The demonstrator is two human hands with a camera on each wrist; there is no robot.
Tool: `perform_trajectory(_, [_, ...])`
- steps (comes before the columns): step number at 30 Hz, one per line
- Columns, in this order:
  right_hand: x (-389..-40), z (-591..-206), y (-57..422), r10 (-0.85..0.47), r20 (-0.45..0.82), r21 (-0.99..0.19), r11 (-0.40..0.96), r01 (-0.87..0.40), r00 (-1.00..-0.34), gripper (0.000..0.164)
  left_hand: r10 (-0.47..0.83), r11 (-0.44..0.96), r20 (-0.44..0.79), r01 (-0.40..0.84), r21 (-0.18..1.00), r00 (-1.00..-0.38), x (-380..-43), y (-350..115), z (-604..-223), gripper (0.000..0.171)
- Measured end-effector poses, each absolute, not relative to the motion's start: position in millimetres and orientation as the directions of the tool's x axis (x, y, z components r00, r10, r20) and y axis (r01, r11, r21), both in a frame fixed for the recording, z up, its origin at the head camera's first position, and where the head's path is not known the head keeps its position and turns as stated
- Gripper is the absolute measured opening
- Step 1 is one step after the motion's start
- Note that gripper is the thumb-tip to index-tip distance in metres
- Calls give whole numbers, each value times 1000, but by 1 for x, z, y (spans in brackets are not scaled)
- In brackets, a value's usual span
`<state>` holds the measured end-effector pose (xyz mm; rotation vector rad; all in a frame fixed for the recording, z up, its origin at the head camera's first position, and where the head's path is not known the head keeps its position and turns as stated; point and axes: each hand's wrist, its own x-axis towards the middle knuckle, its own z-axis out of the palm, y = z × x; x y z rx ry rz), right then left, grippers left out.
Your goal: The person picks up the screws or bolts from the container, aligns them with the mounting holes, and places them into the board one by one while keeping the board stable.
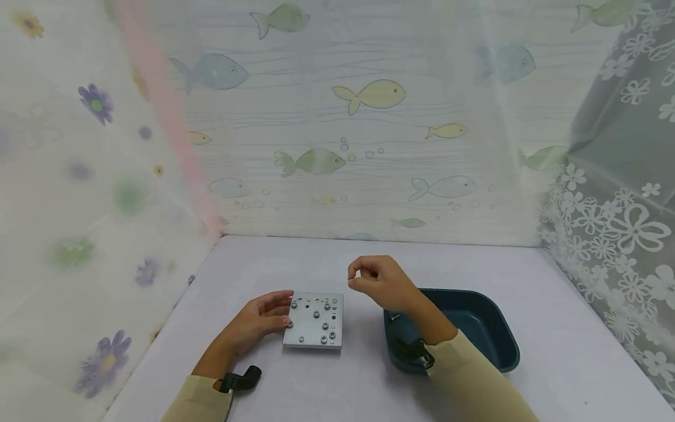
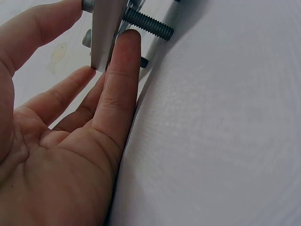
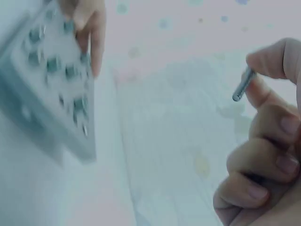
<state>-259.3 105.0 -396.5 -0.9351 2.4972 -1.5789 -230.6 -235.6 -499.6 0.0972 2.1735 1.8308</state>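
Your right hand [image 1: 384, 285], just right of lower centre, is found pinching a slim metal piece [image 3: 243, 88]; present its free end squarely, your left hand [image 1: 257, 319] steadying the metal plate [image 1: 307, 326], lower centre, gripped by its left edge.

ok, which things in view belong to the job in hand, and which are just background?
Likely the job:
metal plate, held by left hand
screws in it
small metal piece, pinched by right hand
teal tray, small screw inside

Just background:
fish-print sheet
flower-print sheet
lace cloth
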Motion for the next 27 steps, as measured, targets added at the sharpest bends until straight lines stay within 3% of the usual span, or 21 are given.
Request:
perform_trajectory(12, [-236,-412,49,-285,218,-938,202,-281,-933,5,261,186,-186,-139,973,-947,-229,-236,-498,75])
perform_trajectory(19, [-230,-427,23,-187,169,-926,305,-221,-968,5,273,186,-183,-135,973,-944,-230,-236,-498,73])
perform_trajectory(27, [-232,-449,7,-166,147,-920,339,-197,-975,5,266,183,-185,-139,973,-946,-231,-237,-499,74])
